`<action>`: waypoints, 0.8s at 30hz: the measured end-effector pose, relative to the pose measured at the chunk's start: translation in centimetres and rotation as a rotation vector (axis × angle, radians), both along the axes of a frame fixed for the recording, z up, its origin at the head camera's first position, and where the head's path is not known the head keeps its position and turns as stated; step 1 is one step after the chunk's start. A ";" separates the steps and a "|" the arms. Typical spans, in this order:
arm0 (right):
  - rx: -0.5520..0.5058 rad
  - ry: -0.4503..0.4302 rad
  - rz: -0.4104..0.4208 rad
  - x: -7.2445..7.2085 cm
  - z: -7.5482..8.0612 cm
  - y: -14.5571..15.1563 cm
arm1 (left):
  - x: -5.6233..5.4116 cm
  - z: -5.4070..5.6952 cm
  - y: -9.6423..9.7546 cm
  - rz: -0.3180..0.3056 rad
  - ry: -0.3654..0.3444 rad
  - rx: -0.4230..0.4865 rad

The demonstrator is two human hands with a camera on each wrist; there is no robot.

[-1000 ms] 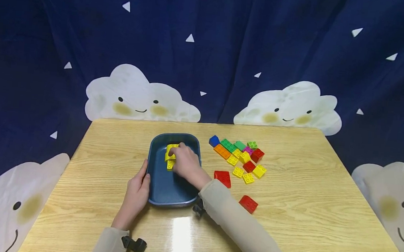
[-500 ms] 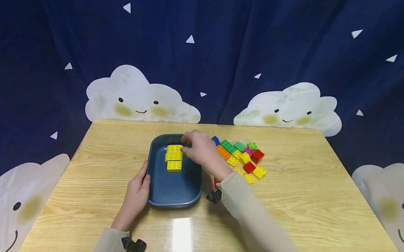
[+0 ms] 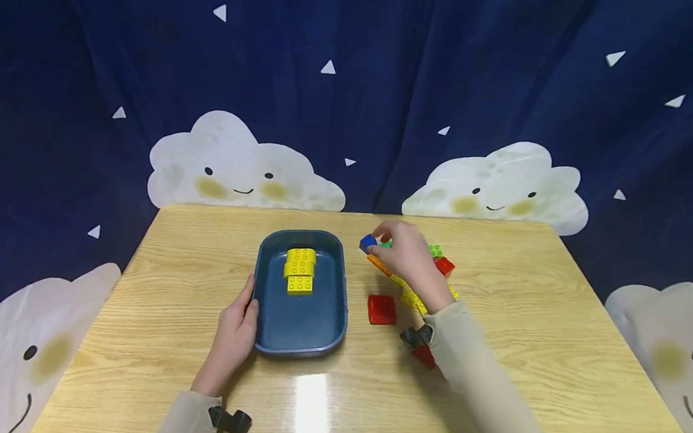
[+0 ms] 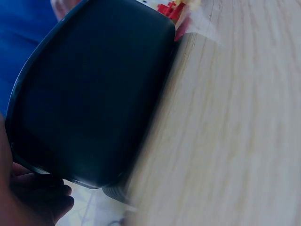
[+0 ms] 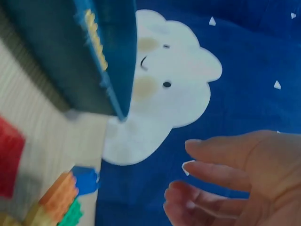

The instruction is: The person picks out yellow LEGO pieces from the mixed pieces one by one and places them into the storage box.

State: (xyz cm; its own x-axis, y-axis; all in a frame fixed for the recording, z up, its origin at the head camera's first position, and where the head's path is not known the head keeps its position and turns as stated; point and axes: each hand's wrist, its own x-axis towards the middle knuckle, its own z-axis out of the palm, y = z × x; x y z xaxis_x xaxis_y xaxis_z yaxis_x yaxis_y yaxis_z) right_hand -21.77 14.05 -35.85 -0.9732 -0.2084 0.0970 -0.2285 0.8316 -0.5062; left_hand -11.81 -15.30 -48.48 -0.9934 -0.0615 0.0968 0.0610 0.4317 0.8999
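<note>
A dark blue tray (image 3: 300,326) lies on the table; my left hand (image 3: 236,327) grips its left side. Several yellow building blocks (image 3: 301,267) sit together in its far half. To the right of the tray, my right hand (image 3: 405,252) hovers over the loose blocks, thumb and forefinger parted near a blue block (image 3: 367,243). In the right wrist view, the fingers of that hand (image 5: 230,174) are loosely bent, with nothing between them, and the blue block (image 5: 85,180) is apart from them. My right hand and forearm hide part of the pile.
An orange block (image 3: 378,265) lies beside the blue one, with green, yellow and red blocks partly covered behind the hand. Nearer me are a red block (image 3: 382,310) and another red block (image 3: 423,356) partly behind the wrist camera. A dark blue cloud-print curtain (image 3: 383,75) hangs behind the table.
My right hand has left the yellow blocks in the tray and moved right, over the tray's edge, to the loose blocks near the blue one. My left hand has stayed at the tray.
</note>
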 end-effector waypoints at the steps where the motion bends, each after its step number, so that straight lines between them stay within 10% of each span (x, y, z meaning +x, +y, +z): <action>1: 0.003 -0.013 -0.025 0.1 -0.2 0.6 | 0.0 0.0 0.0 -0.002 -0.003 0.000; 24: 0.217 -0.080 -0.401 3.1 -6.5 9.0 | -0.1 -0.2 0.1 -0.004 0.014 0.007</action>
State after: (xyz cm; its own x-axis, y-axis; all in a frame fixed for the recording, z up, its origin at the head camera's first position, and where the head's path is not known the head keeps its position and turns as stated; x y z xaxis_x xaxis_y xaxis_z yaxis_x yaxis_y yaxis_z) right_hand -18.66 23.02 -42.39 -0.9838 0.1789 0.0137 0.1657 0.9349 -0.3139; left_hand -11.87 -15.20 -48.68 -0.9921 -0.0583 0.1107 0.0757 0.4251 0.9020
